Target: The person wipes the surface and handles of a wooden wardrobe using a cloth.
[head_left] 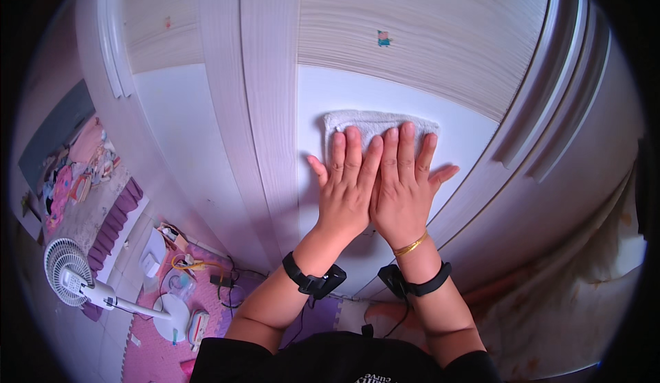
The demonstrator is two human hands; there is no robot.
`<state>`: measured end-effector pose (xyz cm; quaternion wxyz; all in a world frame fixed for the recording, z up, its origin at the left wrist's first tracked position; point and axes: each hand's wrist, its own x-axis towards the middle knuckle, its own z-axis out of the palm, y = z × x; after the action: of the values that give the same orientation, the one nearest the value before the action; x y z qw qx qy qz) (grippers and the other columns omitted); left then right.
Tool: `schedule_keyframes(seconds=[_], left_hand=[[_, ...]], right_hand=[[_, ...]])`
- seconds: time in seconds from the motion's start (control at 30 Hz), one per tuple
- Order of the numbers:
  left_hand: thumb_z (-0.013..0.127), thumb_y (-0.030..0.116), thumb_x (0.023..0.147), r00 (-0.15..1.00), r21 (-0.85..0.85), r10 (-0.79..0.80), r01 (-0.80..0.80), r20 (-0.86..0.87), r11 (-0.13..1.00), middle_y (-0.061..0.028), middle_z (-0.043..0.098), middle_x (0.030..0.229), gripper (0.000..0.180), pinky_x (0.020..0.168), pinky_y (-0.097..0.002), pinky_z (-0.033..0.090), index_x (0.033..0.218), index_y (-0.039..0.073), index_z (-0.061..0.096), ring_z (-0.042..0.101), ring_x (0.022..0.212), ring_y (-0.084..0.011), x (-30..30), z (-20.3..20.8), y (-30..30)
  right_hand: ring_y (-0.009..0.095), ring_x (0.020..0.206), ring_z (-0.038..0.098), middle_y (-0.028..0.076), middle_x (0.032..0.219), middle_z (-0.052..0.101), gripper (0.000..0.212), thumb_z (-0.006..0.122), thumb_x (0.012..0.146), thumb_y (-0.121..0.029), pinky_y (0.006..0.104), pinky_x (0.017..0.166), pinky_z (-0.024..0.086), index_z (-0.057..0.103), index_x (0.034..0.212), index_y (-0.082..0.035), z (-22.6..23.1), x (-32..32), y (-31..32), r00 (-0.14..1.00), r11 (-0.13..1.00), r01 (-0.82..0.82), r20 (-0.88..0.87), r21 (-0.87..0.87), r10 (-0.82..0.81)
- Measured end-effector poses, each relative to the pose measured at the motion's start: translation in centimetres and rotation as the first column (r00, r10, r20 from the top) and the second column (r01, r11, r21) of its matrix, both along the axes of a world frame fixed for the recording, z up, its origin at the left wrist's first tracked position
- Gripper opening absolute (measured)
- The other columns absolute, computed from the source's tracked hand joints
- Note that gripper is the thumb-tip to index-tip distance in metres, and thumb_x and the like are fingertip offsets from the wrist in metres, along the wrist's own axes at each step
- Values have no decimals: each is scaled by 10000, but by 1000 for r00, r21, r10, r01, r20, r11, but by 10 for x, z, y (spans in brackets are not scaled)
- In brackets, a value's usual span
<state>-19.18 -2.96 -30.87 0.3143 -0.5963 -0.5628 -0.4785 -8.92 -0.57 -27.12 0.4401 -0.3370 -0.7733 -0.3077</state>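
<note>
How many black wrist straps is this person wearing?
2. A left strap circles the left forearm; a right strap circles the right forearm, below a gold bracelet. Any under the sleeves would be hidden.

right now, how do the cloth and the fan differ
The cloth is flat and soft-looking; the fan has a round, caged head. The cloth lies under the left hand and right hand, against a white panel; the fan stands untouched on the pink mat. Both are pale.

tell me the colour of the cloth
The cloth is whitish grey, seen best in the head view.
</note>
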Motion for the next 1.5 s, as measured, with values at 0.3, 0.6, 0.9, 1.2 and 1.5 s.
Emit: schedule_keyframes(seconds=[0.3, 0.6, 0.9, 1.2, 1.5], left_hand=[[392, 172, 967, 999, -99, 8, -4, 32, 995, -216, 133, 1591, 581, 1105, -618, -133, 1529, 109, 260, 69, 1486, -366, -2, -65, -5], [410, 171, 960, 995, -138, 91, -95, -39, 986, -219, 100, 1595, 601, 1109, -612, -119, 1530, 90, 239, 58, 1487, -364, -19, -24, -15], [394, 161, 965, 999, -134, 37, -32, 36, 991, -208, 135, 1593, 590, 1133, -582, -91, 1533, 105, 247, 78, 1486, -364, -23, -60, -21], [444, 149, 947, 998, -84, -32, 36, 45, 996, -214, 111, 1595, 637, 1158, -569, -4, 1539, 102, 214, 75, 1482, -378, -46, -35, -19], [422, 115, 962, 994, -27, -5, 8, 111, 1000, -296, 76, 1570, 623, 1123, -602, -85, 1528, 65, 166, 61, 1464, -447, -55, -50, -22]], right_hand=[[385, 1483, 62, 129, 1565, 284, 511, 420, 951, -217, 643, 1076, -170, 428, 1434, -52, -55, -3, -3, 999, 1000, 1, 47, 1, -1], [390, 1480, 81, 134, 1555, 307, 517, 406, 941, -209, 645, 1056, -197, 434, 1434, -58, -20, -19, -9, 1000, 999, -19, 14, -30, 20], [393, 1480, 71, 135, 1558, 299, 517, 413, 947, -209, 634, 1083, -162, 423, 1439, -50, -54, -24, -14, 998, 998, -26, 56, -55, 29], [393, 1481, 60, 147, 1562, 284, 520, 405, 951, -224, 611, 1104, -142, 421, 1442, -53, -27, -46, -18, 999, 998, -17, 50, -64, 20], [307, 1482, 152, 52, 1539, 358, 479, 415, 954, -236, 608, 1119, -109, 484, 1415, -125, -33, -58, -23, 995, 991, -80, 58, -103, 86]])
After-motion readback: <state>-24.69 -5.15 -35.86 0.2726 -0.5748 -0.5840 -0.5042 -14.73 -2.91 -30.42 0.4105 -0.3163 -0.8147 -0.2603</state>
